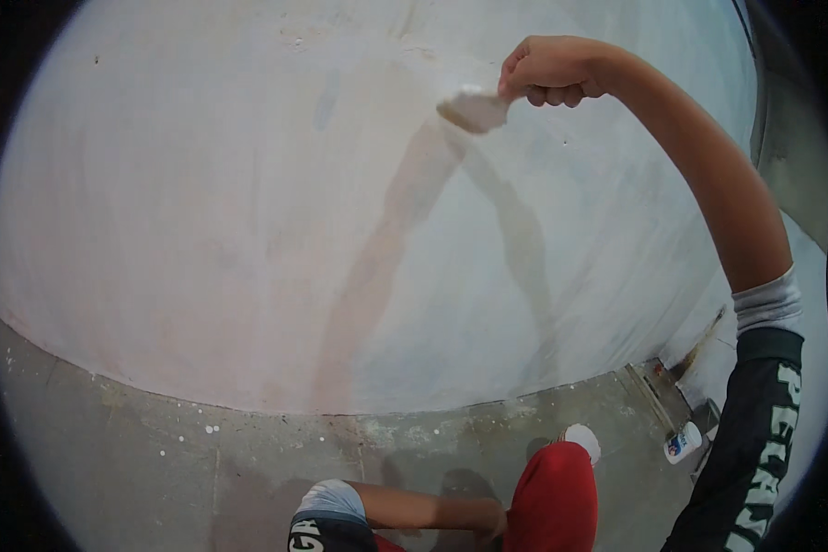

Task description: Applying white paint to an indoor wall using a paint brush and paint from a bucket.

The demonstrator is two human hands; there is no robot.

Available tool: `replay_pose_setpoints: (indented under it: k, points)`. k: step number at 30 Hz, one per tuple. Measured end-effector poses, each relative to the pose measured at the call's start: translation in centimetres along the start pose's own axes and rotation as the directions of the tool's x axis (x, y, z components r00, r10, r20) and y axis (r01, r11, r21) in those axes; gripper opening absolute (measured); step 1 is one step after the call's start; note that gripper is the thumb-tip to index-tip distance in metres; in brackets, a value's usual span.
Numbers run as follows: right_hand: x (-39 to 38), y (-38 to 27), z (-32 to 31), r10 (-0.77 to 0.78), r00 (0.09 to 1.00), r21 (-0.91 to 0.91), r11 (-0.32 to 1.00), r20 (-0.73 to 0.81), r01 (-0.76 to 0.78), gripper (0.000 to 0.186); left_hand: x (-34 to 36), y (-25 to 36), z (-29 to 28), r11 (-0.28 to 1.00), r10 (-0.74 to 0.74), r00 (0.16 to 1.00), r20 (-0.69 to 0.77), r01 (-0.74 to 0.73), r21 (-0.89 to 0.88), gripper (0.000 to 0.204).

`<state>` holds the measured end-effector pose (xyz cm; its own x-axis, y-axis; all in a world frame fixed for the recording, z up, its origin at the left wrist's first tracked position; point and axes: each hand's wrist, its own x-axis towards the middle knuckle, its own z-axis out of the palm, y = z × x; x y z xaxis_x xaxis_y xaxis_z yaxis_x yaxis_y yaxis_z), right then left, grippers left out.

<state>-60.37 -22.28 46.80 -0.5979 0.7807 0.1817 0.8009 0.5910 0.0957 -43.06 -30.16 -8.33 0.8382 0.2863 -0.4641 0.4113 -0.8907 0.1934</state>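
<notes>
Brush, wide and flat-headed, pale with a slightly blurred brownish edge, is high up at the far wall, right of centre; whether it touches the surface is hard to tell. The right hand is clenched round its handle, arm stretched in from the right. The left hand is low and near, beside the red trousers; its finger grip cannot be made out. Chalky and mottled with greyish patches, the wall spreads broadly left of the brush. Its lower edge curves along a rough grey floor spotted with white. On the right, a white plastic tub is just beside a wooden strip.
</notes>
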Motion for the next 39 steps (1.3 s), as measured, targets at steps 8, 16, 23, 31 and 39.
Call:
replay_pose_setpoints:
  k: [8, 16, 23, 31, 39]
  points:
    - [3.0, 0.3, -4.7, 0.052, 0.924, -0.130, 0.986, -0.378, -0.109, 0.025, 1.8, -1.5, 2.2, 0.995, 0.090, 0.966, -0.242, -0.078, 0.058, 0.045]
    - [4.6, 1.1, -6.1, 0.007, 0.465, -0.033, 0.996, -0.885, -0.078, 0.042, -0.6, 0.0, 0.0, 0.998, 0.035, 0.974, -0.225, -0.045, -0.041, 0.030]
    - [8.3, 6.7, -0.2, -0.298, 0.507, -0.300, 0.951, -0.809, 0.079, 0.043, -1.5, 0.5, -1.5, 1.000, 0.018, 0.999, -0.034, -0.019, -0.022, 0.029]
    - [0.4, 2.5, 3.9, -0.070, 0.930, 0.019, 0.996, -0.362, 0.082, 0.017, -0.5, 0.9, -1.6, 1.000, -0.021, 0.970, -0.241, 0.018, -0.014, 0.033]
    - [-5.1, 5.4, 22.0, -0.451, 0.845, 0.264, 0.885, 0.286, 0.383, 0.020, 4.3, 0.2, 1.5, 0.993, 0.088, 0.962, -0.259, -0.105, -0.054, 0.029]
